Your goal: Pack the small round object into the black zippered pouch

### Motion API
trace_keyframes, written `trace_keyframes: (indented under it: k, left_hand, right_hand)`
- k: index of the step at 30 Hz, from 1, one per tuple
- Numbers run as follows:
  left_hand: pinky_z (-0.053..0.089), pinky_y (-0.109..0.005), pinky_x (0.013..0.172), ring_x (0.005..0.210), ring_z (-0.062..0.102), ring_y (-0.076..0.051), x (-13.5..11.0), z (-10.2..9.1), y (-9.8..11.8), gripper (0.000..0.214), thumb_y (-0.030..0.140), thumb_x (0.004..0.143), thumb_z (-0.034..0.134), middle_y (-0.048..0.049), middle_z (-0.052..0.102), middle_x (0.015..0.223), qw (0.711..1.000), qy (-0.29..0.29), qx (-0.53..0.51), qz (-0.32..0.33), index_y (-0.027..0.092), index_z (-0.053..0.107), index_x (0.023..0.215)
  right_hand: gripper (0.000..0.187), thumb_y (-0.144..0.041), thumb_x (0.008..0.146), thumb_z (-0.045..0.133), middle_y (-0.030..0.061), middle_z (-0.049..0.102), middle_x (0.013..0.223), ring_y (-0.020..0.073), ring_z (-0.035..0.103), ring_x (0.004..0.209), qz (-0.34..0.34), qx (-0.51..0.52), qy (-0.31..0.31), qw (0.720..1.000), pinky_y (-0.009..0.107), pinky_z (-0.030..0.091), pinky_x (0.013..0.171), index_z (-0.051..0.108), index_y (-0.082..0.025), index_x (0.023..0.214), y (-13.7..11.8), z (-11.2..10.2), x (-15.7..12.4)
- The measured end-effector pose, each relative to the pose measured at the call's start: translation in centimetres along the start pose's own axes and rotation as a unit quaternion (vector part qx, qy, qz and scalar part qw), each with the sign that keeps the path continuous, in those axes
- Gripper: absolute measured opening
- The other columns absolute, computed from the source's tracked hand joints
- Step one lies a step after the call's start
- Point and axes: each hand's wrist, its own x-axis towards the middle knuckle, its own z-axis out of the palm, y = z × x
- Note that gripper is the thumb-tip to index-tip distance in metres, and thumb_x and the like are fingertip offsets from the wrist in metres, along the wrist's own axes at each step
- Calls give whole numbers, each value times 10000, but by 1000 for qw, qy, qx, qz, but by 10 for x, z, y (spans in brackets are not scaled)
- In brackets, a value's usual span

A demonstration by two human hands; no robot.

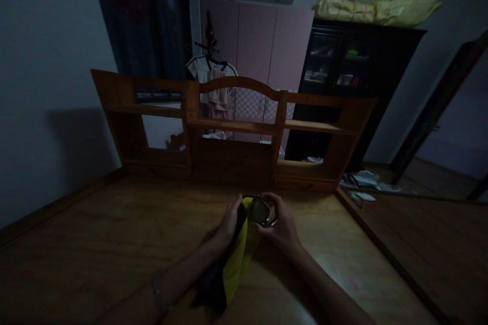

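Note:
My right hand [284, 226] curls around a small round glass cup [260, 211] with a shiny rim, its round end turned toward me. Gripped in my left hand [229, 223] is a yellow and black cloth [239, 256], which hangs down toward me. The cloth's upper edge meets the left side of the glass cup. Both hands are just above the wooden bed board [152, 233]. Dim light and blur hide the finer details of the glass cup, and fingers cover part of its side.
Ahead stands a wooden headboard with shelves [238, 124]. Beyond it are a pink wardrobe [255, 45], hanging clothes [213, 73] and a dark cabinet [343, 60]. A raised wooden edge [385, 243] runs along the right. Papers [364, 196] lie past that edge.

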Motion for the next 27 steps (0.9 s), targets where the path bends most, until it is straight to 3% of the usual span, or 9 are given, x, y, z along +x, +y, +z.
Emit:
trace_keyframes:
  k: [3,6,10,20,27]
  left_hand:
    - [465,-341,861,887,655,-250,-3,6,2,463,515,836,527,-82,717,941,987,-88,-113,-73,109,654,1018]
    - [459,-357,913,941,654,-258,-9,10,4,437,475,865,509,-94,710,1006,976,-127,-149,-95,108,645,1059]
    - [480,-362,890,906,669,-262,-12,10,6,459,480,868,507,-108,716,986,976,-119,-134,-126,93,636,1078]
    - [504,-329,859,908,667,-237,-3,5,-3,438,462,852,552,-123,702,1032,975,-123,-133,-131,89,636,1066]
    - [495,-352,873,906,671,-255,-12,10,7,458,485,860,523,-108,715,996,971,-132,-143,-137,98,636,1078]
  right_hand:
    - [720,-330,616,777,79,583,1171,256,559,1075,2,-9,5,1000,392,455,935,442,-234,1246,0,-4,1]
    - [711,-334,619,775,68,587,1163,248,561,1068,-9,-9,-6,1000,375,459,928,448,-237,1242,-4,-7,1]
    - [730,-335,606,784,72,574,1187,250,548,1090,-22,-4,-25,999,371,451,940,449,-234,1246,-8,-7,-1]
    - [778,-311,585,795,83,551,1236,266,527,1131,-39,12,-45,998,401,429,980,435,-244,1272,-10,-3,-4]
    - [765,-281,596,774,88,553,1244,278,520,1147,-19,-13,-8,1000,432,413,998,431,-246,1279,-6,-5,0]
